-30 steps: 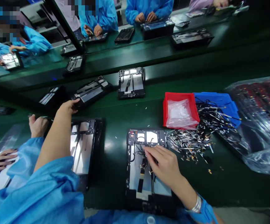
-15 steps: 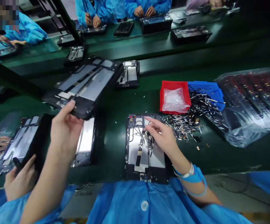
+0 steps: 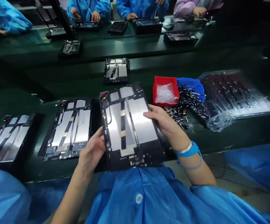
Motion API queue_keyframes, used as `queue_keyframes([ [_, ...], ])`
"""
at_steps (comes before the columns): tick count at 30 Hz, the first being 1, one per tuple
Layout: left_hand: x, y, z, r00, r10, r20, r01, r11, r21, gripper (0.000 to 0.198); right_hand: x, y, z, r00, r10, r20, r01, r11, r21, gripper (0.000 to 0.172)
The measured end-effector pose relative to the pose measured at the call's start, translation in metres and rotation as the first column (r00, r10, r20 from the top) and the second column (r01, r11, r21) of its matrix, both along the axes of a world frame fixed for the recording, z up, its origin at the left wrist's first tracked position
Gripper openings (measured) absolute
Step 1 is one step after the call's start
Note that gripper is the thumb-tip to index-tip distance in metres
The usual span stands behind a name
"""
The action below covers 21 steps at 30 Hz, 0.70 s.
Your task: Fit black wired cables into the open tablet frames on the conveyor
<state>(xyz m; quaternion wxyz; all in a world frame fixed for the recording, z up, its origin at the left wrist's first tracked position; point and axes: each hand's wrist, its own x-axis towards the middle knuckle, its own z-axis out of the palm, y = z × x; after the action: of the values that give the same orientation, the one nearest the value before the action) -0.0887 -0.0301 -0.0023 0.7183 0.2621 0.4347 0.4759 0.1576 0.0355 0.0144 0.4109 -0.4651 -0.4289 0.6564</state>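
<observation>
In front of my chest, an opened tablet (image 3: 139,124) is tilted and lifted above the table edge, its silver battery cells, black flat cables and bottom circuit board facing up. My left hand (image 3: 94,149) grips its left edge, fingers partly hidden beneath it. At the right edge my right hand (image 3: 161,119) holds on, thumb over the battery face and the other fingers behind. Left of it lies another opened tablet (image 3: 71,127) on the table. Small loose cables (image 3: 178,113) are heaped beyond my right hand.
A red bin (image 3: 154,93) with clear plastic bags adjoins a blue bin (image 3: 201,93). Farther right lies a plastic-wrapped pack (image 3: 239,96). More opened tablets sit at far left (image 3: 11,137) and ahead (image 3: 117,70). Co-workers in blue and pink coats work across the bench.
My left hand has come down from the left, and the raised tablet is gone from there. My right hand has moved to a tablet's right edge. Loose cables no longer show on the front tablet.
</observation>
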Motion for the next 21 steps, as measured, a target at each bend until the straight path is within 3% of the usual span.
queue_keyframes([
  [2, -0.004, 0.000, 0.006, 0.988, 0.087, -0.126, -0.085, 0.996, 0.020, 0.056, 0.001, -0.003, -0.001, 0.975, 0.114, 0.193, -0.122, 0.992, 0.030, 0.037],
  [4, -0.008, -0.008, 0.015, 0.954, 0.197, -0.226, -0.185, 0.980, 0.073, 0.044, 0.004, -0.010, -0.003, 0.851, 0.071, 0.520, -0.152, 0.982, 0.114, 0.029],
  [6, -0.013, -0.018, 0.025, 0.901, 0.319, -0.294, -0.284, 0.946, 0.157, 0.038, 0.007, -0.018, -0.006, 0.573, -0.058, 0.817, -0.172, 0.967, 0.189, 0.019],
  [8, -0.018, -0.026, 0.036, 0.819, 0.456, -0.347, -0.388, 0.887, 0.251, 0.037, 0.009, -0.023, -0.010, 0.308, -0.140, 0.941, -0.227, 0.950, 0.215, 0.013],
  [10, -0.020, -0.029, 0.045, 0.734, 0.563, -0.380, -0.460, 0.824, 0.332, 0.037, 0.011, -0.020, -0.014, 0.179, -0.182, 0.967, -0.329, 0.915, 0.233, 0.016],
  [12, -0.018, -0.028, 0.052, 0.701, 0.592, -0.397, -0.481, 0.804, 0.350, 0.029, 0.011, -0.011, -0.015, 0.112, -0.222, 0.969, -0.464, 0.851, 0.248, 0.020],
  [15, -0.016, -0.026, 0.058, 0.729, 0.538, -0.423, -0.469, 0.843, 0.264, 0.019, 0.009, 0.006, -0.013, 0.057, -0.208, 0.976, -0.666, 0.720, 0.193, 0.019],
  [18, -0.022, -0.028, 0.063, 0.697, 0.486, -0.526, -0.470, 0.865, 0.177, 0.030, 0.001, 0.014, -0.008, 0.031, -0.164, 0.986, -0.799, 0.589, 0.124, 0.016],
  [21, -0.032, -0.034, 0.065, 0.664, 0.451, -0.597, -0.481, 0.868, 0.121, 0.046, -0.010, 0.015, -0.006, -0.026, -0.144, 0.989, -0.867, 0.497, 0.050, 0.017],
])
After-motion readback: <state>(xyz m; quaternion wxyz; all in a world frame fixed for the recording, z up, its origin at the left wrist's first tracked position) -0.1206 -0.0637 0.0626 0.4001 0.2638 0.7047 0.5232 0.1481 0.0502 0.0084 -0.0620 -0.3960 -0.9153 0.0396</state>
